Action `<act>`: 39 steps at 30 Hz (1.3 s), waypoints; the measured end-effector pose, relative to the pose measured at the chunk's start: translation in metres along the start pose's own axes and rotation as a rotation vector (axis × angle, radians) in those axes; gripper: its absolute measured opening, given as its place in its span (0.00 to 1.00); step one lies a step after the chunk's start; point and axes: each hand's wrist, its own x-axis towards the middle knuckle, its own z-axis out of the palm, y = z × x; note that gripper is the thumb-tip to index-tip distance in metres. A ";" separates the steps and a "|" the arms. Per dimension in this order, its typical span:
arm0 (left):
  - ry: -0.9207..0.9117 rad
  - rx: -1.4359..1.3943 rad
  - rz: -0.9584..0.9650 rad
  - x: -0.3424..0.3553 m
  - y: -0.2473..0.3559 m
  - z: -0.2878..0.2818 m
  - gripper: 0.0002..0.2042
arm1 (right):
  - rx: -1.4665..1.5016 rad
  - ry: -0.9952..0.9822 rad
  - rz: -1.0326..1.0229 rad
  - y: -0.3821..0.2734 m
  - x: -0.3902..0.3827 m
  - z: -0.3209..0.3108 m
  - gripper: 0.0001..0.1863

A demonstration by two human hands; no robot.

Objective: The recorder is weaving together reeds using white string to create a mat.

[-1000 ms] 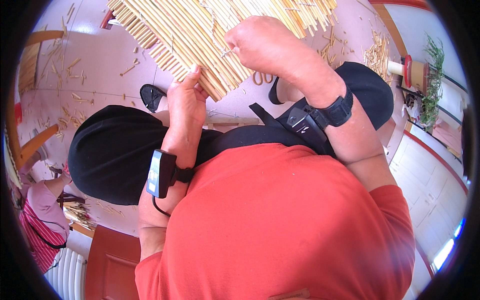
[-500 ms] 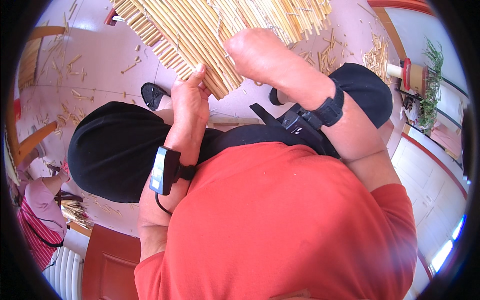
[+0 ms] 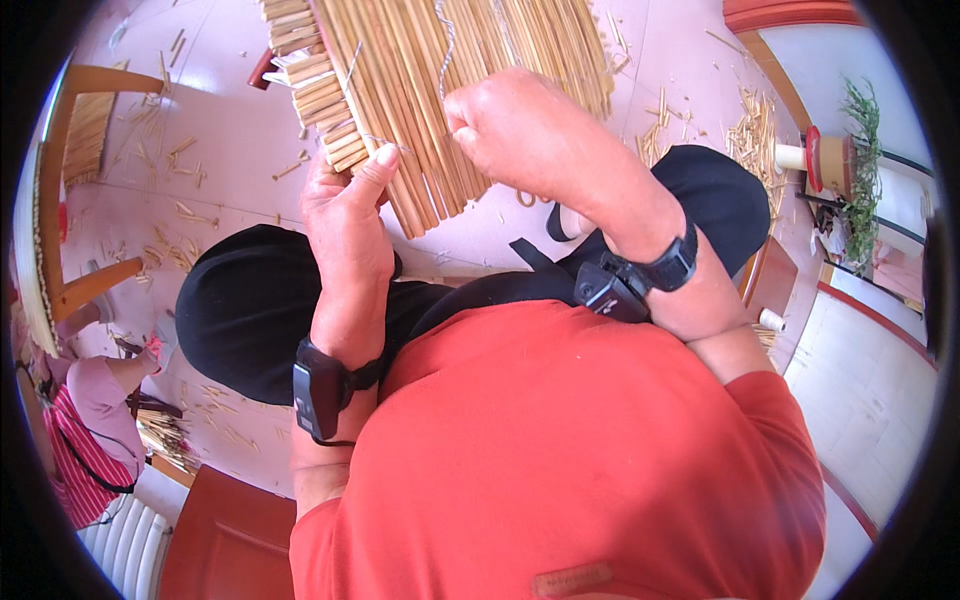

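A mat of straw-coloured stalks [image 3: 400, 90], laid side by side and bound with pale twine, rises in front of me above my knees. My left hand [image 3: 348, 225] grips its lower left edge, thumb on top and the other fingers hidden beneath. My right hand [image 3: 525, 120] is closed over the middle of the mat. A twisted cord [image 3: 446, 50] runs down the stalks to its fingertips, which pinch the cord's lower end. Short cut stalk ends [image 3: 322, 88] stick out along the left edge.
Stalk scraps litter the pale floor, with a heap [image 3: 755, 130] at right. A wooden chair frame [image 3: 100, 280] stands at left; below it sits a person in a striped red apron [image 3: 85, 450]. A white spool [image 3: 772, 320] and a green plant [image 3: 862, 190] are at right.
The mat has turned steeper and shifted, its lower end now lower and further left. My left hand has moved left and down with it; my right hand stays over the mat, slightly lower.
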 end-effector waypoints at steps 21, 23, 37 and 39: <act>-0.117 0.957 0.932 -0.133 0.195 0.058 0.13 | 0.331 0.710 -0.291 -0.104 -0.090 -0.064 0.05; -0.171 1.038 1.052 -0.148 0.200 0.062 0.14 | 0.388 0.763 -0.359 -0.104 -0.098 -0.062 0.06; -0.131 1.490 1.287 -0.129 0.114 0.099 0.08 | 1.324 0.560 -0.386 -0.053 -0.051 0.012 0.16; -0.232 1.554 1.132 -0.117 0.086 0.097 0.09 | 1.369 0.492 -0.334 -0.041 -0.052 0.030 0.16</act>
